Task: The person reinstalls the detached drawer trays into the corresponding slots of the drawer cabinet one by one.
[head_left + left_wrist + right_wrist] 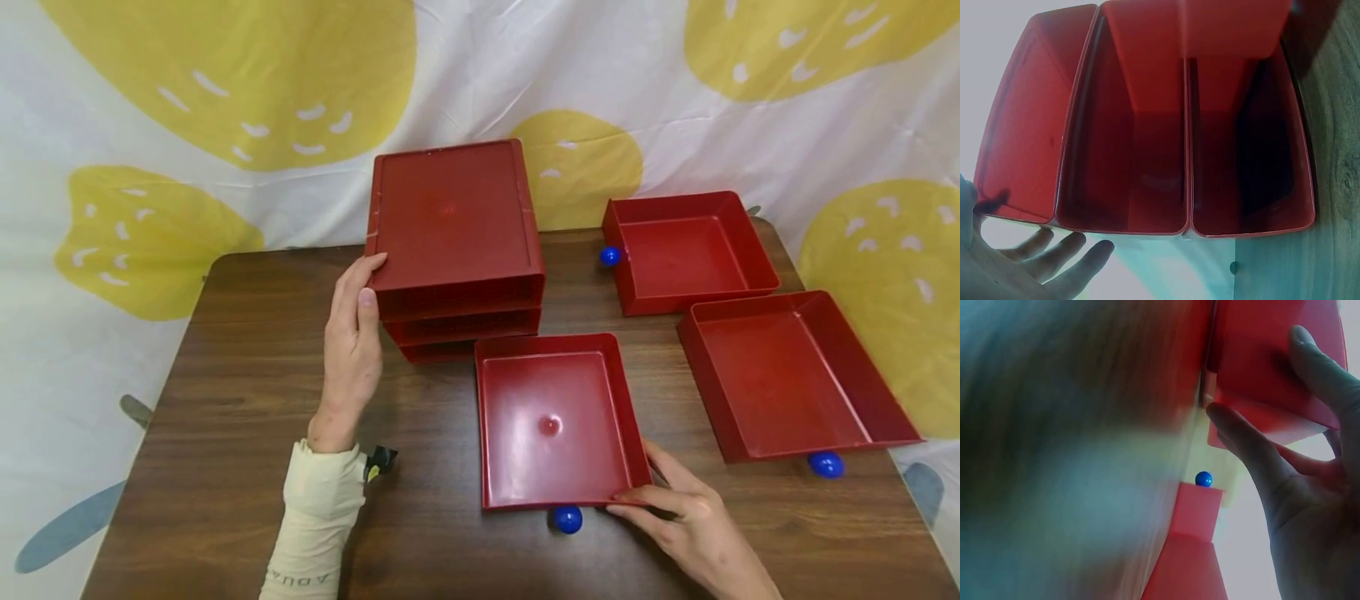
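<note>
Here, our left hand (352,342) rests with extended fingers against the red three-slot cabinet (453,217); our right hand (697,521) pinches the blue-knobbed drawer (551,392) between both hands. We're seemingly aligning it; next probably needs a level push.

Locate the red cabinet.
In the head view, the red cabinet stands near centre at the back of the table, the left hand touching its left side.
</note>
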`<state>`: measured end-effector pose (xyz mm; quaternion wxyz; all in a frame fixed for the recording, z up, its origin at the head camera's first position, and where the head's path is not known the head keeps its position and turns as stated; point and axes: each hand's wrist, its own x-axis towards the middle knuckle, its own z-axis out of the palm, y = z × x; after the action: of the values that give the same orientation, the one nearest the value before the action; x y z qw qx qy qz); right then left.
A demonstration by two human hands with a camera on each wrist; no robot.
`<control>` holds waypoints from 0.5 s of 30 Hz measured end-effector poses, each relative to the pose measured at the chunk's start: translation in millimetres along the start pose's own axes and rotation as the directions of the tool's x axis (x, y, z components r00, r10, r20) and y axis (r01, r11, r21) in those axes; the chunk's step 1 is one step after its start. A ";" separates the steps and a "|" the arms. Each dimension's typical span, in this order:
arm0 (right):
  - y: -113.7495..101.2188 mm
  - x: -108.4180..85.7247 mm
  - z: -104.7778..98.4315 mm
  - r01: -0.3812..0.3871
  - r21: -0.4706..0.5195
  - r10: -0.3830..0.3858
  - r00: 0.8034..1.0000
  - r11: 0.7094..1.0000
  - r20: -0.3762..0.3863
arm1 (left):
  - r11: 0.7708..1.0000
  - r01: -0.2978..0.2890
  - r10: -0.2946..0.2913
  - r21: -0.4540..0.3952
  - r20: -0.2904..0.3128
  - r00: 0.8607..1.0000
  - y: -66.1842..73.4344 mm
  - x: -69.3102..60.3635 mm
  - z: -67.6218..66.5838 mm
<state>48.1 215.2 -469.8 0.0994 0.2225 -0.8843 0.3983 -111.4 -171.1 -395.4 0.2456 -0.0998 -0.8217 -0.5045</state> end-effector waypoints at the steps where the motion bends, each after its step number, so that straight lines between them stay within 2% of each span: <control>1: -0.1 0.6 1.1 0.005 0.004 -0.005 1.000 1.000 0.004 | 1.000 0.002 -0.002 0.001 0.001 1.000 -0.1 -0.1 -0.4; 9: -1.3 6.5 9.7 0.091 0.049 -0.091 0.996 0.995 0.010 | 1.000 0.021 -0.021 0.003 0.028 0.999 0.1 -0.5 -4.3; 15: -8.6 11.3 14.9 0.069 0.028 -0.070 0.996 0.997 0.050 | 1.000 0.019 -0.019 0.009 0.039 0.999 0.3 1.0 -5.8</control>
<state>42.2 195.5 -470.0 0.0875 0.2646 -0.8729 0.4004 -110.4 -176.1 -392.5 0.2252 -0.1007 -0.8293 -0.5014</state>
